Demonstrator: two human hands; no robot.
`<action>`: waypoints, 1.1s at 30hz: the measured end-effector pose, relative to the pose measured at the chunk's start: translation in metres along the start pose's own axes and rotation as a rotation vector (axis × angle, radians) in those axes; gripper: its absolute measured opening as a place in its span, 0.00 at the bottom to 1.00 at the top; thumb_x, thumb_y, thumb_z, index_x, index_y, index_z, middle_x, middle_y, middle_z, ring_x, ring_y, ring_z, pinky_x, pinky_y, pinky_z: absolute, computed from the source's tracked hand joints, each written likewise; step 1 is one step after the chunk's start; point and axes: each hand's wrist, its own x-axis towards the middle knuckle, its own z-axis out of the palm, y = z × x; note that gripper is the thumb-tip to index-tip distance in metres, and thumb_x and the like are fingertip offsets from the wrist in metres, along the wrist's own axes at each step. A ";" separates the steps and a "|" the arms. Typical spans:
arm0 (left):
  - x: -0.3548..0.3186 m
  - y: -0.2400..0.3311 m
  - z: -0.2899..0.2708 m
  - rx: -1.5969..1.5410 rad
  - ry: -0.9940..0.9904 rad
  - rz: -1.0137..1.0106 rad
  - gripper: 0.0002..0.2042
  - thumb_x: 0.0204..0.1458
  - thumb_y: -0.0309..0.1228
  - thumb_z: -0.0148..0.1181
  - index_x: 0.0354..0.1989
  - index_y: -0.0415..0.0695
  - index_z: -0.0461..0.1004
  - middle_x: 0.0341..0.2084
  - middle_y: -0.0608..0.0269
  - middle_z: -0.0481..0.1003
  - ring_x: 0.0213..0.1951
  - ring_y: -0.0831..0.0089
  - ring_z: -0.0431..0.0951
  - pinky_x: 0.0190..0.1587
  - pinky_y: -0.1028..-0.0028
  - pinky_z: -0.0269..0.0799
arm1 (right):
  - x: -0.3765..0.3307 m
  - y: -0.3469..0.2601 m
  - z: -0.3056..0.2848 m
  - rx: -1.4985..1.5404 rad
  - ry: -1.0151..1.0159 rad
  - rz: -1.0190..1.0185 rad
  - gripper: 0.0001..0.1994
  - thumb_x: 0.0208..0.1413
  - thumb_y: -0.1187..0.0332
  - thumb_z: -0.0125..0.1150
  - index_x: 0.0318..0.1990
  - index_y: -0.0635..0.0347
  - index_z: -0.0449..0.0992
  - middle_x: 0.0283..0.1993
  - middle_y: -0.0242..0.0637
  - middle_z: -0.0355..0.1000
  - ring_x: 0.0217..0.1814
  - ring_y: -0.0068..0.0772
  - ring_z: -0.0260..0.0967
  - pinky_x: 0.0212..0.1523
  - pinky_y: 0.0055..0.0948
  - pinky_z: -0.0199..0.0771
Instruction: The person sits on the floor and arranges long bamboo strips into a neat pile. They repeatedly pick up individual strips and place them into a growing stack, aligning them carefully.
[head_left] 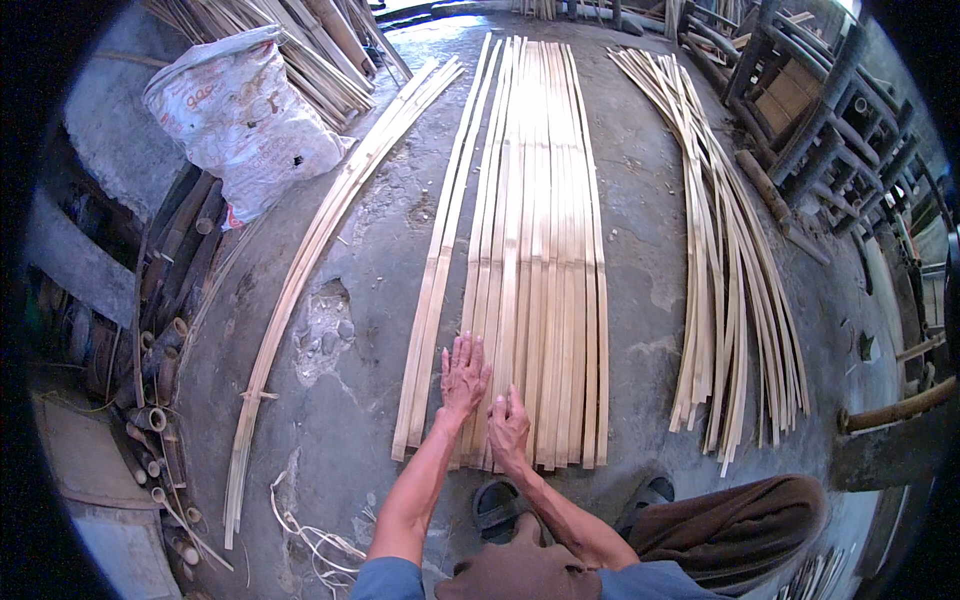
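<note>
A row of long, pale split bamboo strips [540, 300] lies side by side on the concrete floor, running away from me. My left hand [464, 378] rests flat on the left strips of this row, fingers stretched out and pointing away. Close to its right, my right hand [509, 430] is curled, thumb and forefinger upward, around a strip near the row's near end; its other fingers are partly hidden. Just left of the row, a narrow pair of strips [432, 290] lies apart, with a slim gap between.
A loose fanned bundle of strips [715, 260] lies at right, a thinner bundle [300, 265] at left. Beyond that sits a white sack [245, 115]. Bamboo poles [150, 418] line the left side; a dark wooden rack [815, 120] stands far right. My sandalled foot [497, 510] is close to the row.
</note>
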 end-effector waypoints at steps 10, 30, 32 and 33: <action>0.002 -0.037 -0.006 -0.074 0.293 -0.099 0.29 0.59 0.39 0.55 0.66 0.37 0.60 0.67 0.43 0.57 0.68 0.50 0.57 0.68 0.51 0.53 | -0.021 -0.031 0.018 -0.070 -0.035 -0.071 0.24 0.70 0.65 0.45 0.68 0.69 0.59 0.25 0.29 0.66 0.25 0.17 0.62 0.25 0.22 0.67; 0.005 -0.045 -0.043 0.061 0.263 -0.302 0.18 0.49 0.30 0.63 0.49 0.41 0.70 0.46 0.52 0.66 0.50 0.50 0.67 0.53 0.53 0.65 | -0.035 -0.006 0.068 0.260 -0.202 0.205 0.28 0.69 0.65 0.42 0.72 0.67 0.46 0.34 0.37 0.71 0.29 0.24 0.68 0.26 0.27 0.78; 0.010 -0.045 -0.042 0.057 0.300 -0.329 0.16 0.50 0.30 0.61 0.47 0.40 0.69 0.46 0.48 0.68 0.50 0.48 0.69 0.52 0.52 0.66 | -0.035 -0.009 0.066 0.266 -0.209 0.184 0.27 0.69 0.65 0.42 0.71 0.67 0.48 0.33 0.36 0.71 0.28 0.24 0.68 0.26 0.25 0.76; 0.012 -0.044 -0.041 0.056 0.318 -0.342 0.16 0.51 0.29 0.59 0.47 0.39 0.69 0.46 0.46 0.69 0.50 0.47 0.70 0.51 0.52 0.67 | -0.035 -0.010 0.064 0.208 -0.201 0.136 0.27 0.70 0.66 0.42 0.72 0.66 0.48 0.32 0.34 0.70 0.28 0.22 0.66 0.25 0.24 0.74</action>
